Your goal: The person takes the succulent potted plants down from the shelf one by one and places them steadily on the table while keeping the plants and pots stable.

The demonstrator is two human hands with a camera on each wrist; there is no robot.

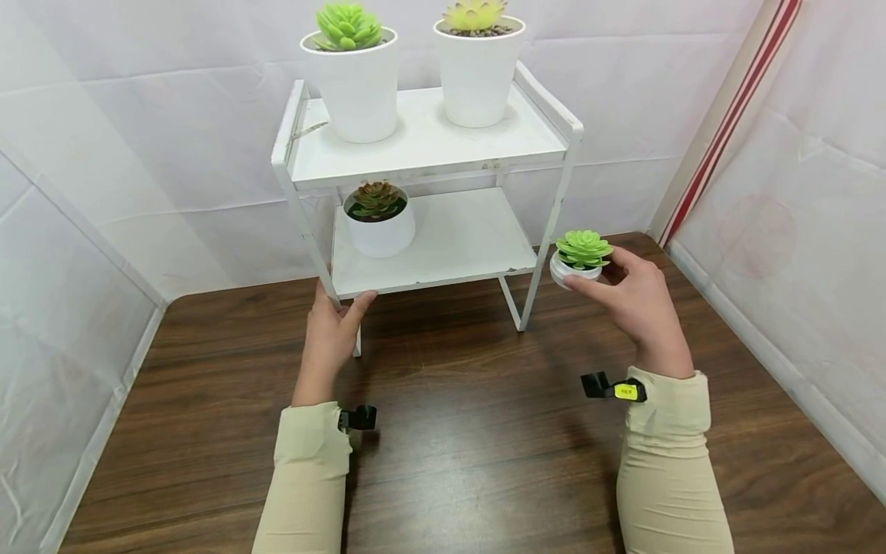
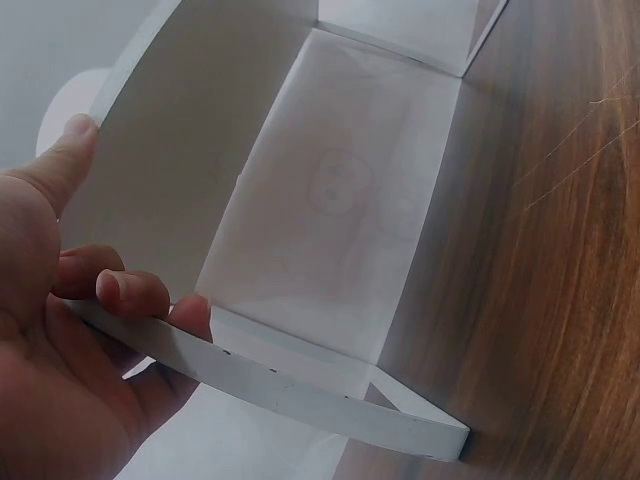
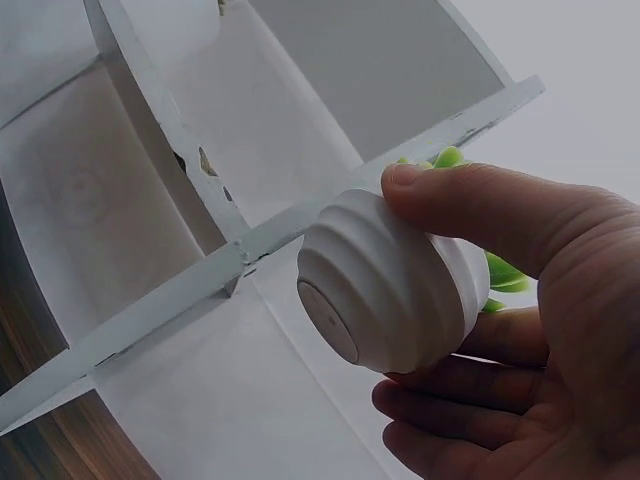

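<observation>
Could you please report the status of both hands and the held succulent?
Left hand gripping the white rack, lower left. Right hand holding small potted succulent midair, right of rack. Possibly in the way: right front leg of rack.

We've got a green succulent (image 1: 584, 248) in ribbed white pot (image 3: 385, 285), held just right of upright white two-tier shelf (image 1: 467, 231).

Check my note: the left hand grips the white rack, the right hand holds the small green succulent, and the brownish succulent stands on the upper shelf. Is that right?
No: the head view shows the brownish succulent on the lower shelf, not the upper shelf. The rest stands: the left hand grips the white rack and the right hand holds the small green succulent.
</observation>
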